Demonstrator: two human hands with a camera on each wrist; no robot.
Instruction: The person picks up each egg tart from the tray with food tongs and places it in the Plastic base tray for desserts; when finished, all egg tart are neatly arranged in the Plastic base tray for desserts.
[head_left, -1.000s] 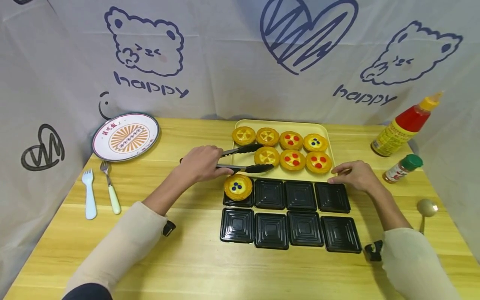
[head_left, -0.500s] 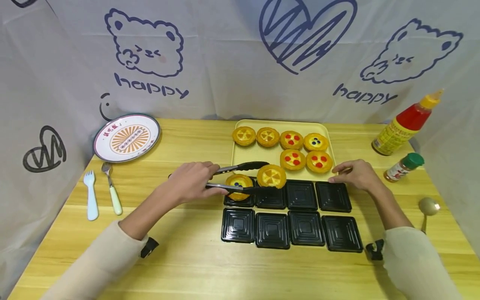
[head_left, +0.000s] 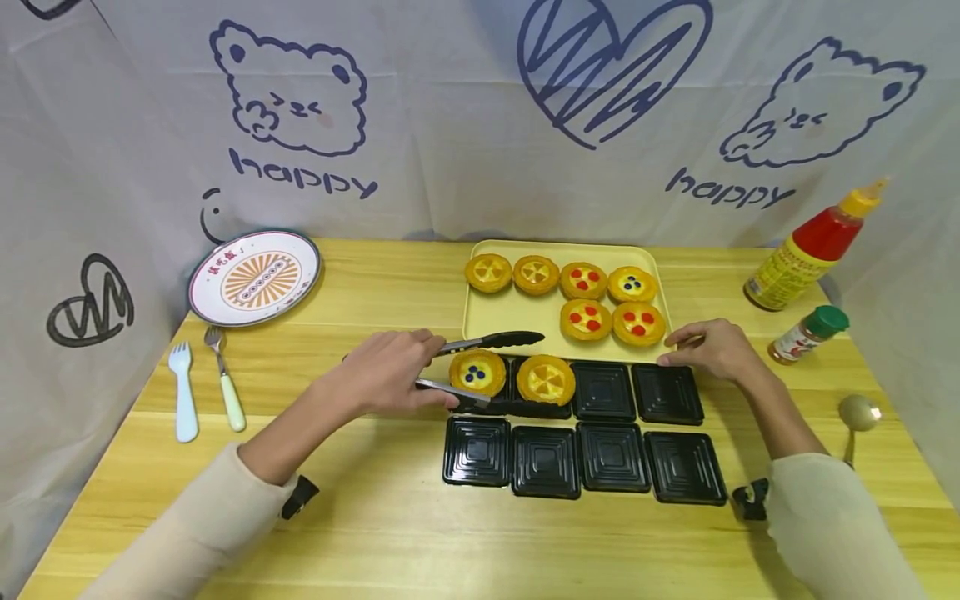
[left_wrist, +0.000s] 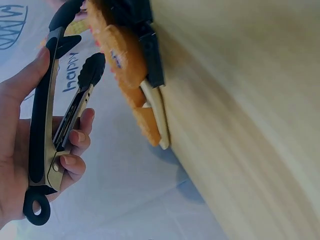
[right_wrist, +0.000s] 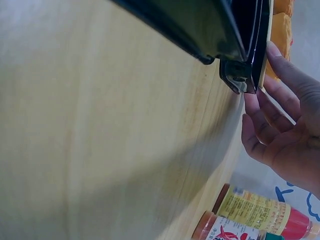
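My left hand (head_left: 390, 371) holds black-and-steel tongs (head_left: 513, 339), whose arms stand spread apart. Between the tong tips, an egg tart with yellow fruit wedges (head_left: 546, 381) sits over the second black square tray of the back row. Left of it, a tart with blue berries (head_left: 477, 373) rests on the first black tray, partly behind the lower tong arm. My right hand (head_left: 708, 348) pinches the front right corner of the pale yellow tray (head_left: 517, 321). Several tarts, such as one with red pieces (head_left: 586, 321), lie on that tray. The left wrist view shows fingers curled round the tongs (left_wrist: 42, 110).
Other black square trays (head_left: 611, 457) lie in two rows before the yellow tray. At left are a plate (head_left: 258, 279), a blue fork (head_left: 182, 392) and a metal fork (head_left: 227, 387). A sauce bottle (head_left: 806, 254), spice jar (head_left: 806, 335) and spoon (head_left: 857, 414) stand or lie at right.
The wedge-topped tart has gone from the yellow tray's front row to the second black tray, carried toward me in the tongs. The tongs have since spread. My right hand has stayed put.
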